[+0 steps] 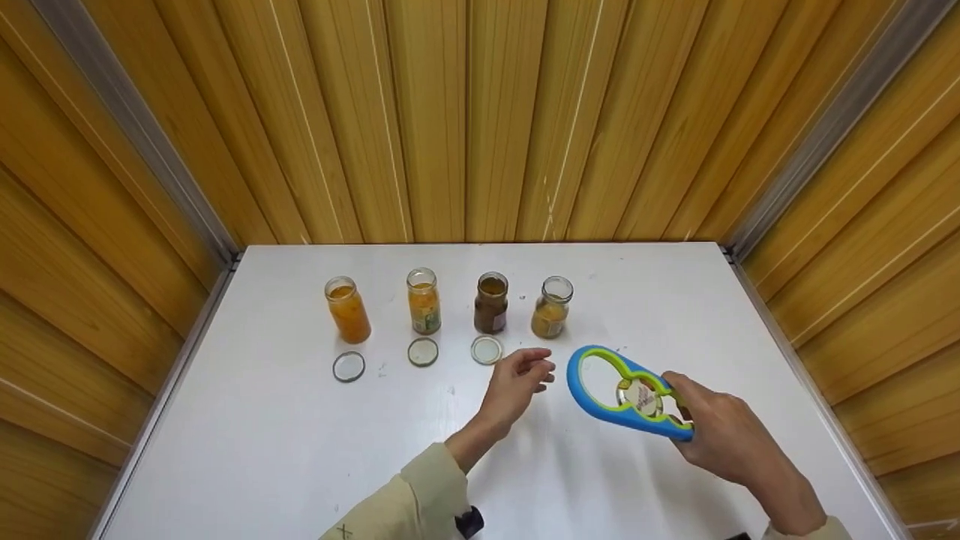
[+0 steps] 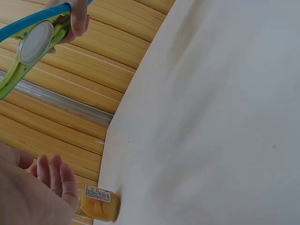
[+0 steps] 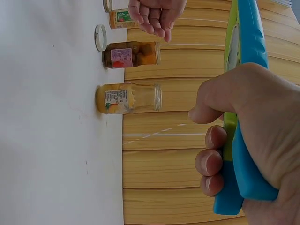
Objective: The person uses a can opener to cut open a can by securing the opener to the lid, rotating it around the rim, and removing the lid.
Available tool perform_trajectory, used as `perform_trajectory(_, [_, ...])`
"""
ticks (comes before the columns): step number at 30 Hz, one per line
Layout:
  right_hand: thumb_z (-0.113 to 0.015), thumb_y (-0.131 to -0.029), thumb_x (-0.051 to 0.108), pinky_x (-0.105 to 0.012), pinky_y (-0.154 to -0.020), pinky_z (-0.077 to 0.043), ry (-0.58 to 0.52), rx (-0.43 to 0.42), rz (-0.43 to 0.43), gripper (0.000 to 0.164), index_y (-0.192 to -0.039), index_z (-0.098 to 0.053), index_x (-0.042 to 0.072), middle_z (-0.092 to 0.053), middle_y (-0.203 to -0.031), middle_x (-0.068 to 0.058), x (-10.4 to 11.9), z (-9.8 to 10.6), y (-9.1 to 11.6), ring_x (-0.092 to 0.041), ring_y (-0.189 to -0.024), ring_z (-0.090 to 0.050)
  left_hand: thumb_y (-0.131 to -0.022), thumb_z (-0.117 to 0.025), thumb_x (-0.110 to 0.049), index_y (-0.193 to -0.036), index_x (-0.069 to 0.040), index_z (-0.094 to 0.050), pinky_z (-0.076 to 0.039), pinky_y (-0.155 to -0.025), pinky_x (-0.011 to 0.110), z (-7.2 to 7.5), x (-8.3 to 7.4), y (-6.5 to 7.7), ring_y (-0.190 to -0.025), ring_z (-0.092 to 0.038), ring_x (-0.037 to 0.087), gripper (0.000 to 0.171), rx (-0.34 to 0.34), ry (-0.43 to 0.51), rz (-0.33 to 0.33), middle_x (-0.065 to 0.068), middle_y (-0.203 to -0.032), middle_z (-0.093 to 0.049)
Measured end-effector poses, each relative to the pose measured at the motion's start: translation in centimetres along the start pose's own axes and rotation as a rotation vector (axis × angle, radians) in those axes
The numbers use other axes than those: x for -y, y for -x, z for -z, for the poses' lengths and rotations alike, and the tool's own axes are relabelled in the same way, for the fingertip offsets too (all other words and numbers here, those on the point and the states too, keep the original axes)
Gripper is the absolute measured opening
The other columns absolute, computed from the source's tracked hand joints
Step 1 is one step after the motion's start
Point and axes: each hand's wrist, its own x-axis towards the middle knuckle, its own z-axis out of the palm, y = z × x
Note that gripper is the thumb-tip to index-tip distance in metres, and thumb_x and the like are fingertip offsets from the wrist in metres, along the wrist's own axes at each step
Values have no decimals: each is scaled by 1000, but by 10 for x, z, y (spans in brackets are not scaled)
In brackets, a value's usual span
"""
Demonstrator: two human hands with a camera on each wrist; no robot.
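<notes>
My right hand grips the handle end of a blue and green jar opener, held above the table at the right. A metal jar lid sits in the opener's smaller opening; the larger opening points left. My left hand hovers with loosely bent fingers and holds nothing, close to a lid. Behind it stand an uncapped jar with dark contents and an uncapped jar of yellow fruit. The right wrist view shows the yellow jar without a lid.
Left along the same row are an open jar with a green label and a tall open jar with orange contents. Two more lids lie before them, one at the left and another. Wood-look panels enclose the white table.
</notes>
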Motion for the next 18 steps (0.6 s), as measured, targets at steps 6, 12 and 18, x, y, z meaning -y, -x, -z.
perform_trajectory(6, [-96,-63,8,-27,-62,-55,2,-7,33,79,-131,-56,5,-71,-99,-5,7,-2,-3,-8,-71,-59,-104,-63,-19,-129,-5,-66,-59,-91,33,3,-2,14,-101,-71,19,29,103,29,39,3,-111,-72])
perform_trajectory(12, [-96,-62,7,-25,-62,-55,-10,-5,45,79,-130,-56,5,-72,-98,-5,14,-6,-6,-7,-70,-59,-104,-64,-26,-126,-9,-71,-60,-92,36,6,-2,25,-101,-72,20,28,186,52,38,3,-111,-75])
perform_trajectory(18, [-95,-62,7,-26,-63,-55,-19,16,53,80,-131,-55,6,-72,-98,-4,23,-9,-9,-7,-71,-59,-105,-62,-27,-126,-5,-72,-59,-93,39,8,-9,38,-104,-74,24,32,256,75,72,9,-117,-75])
